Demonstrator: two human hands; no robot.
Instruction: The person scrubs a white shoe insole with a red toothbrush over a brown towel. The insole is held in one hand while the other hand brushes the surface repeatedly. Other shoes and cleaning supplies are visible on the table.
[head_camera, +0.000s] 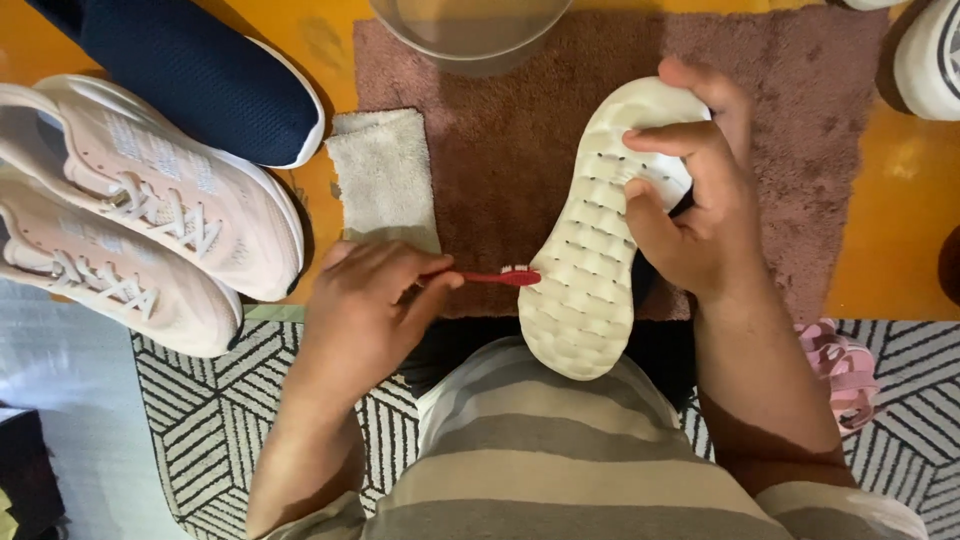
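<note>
My right hand (700, 200) grips a shoe (590, 250) turned sole-up, its white ridged sole facing me and its toe end resting toward my lap. My left hand (365, 305) holds a red toothbrush (500, 277) whose white bristles touch the left edge of the sole near its middle. The shoe's dark upper shows only as a sliver under my right palm. Both hands hover over a mauve bath mat (500, 150).
A folded white cloth (385, 180) lies left of the shoe. A pair of pink sneakers (150, 220) and a navy shoe (200, 75) sit at left. A clear basin (470, 30) stands at the top, white shoes (930, 60) top right, a pink sandal (845, 370) right.
</note>
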